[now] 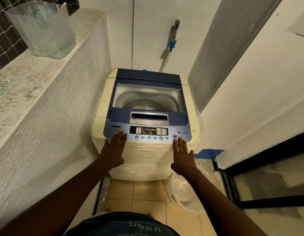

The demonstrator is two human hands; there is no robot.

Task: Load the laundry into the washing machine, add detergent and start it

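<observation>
A cream top-loading washing machine (103,103) with a blue lid stands in the corner ahead of me. Its lid (148,97) is down, and the steel drum shows through the window. The control panel (147,132) is lit, with a green 4 on the display. My left hand (114,150) lies flat, fingers apart, its tips on the panel's left end. My right hand (182,155) is flat too, its fingertips at the start/pause button (174,136). Neither hand holds anything. No laundry or detergent is in sight.
A clear plastic tub (183,193) lies on the tiled floor right of the machine. A frosted plastic container (43,29) stands on the ledge at upper left. A tap (174,31) with a blue hose fitting is on the back wall. A dark-framed sliding door (267,176) is at right.
</observation>
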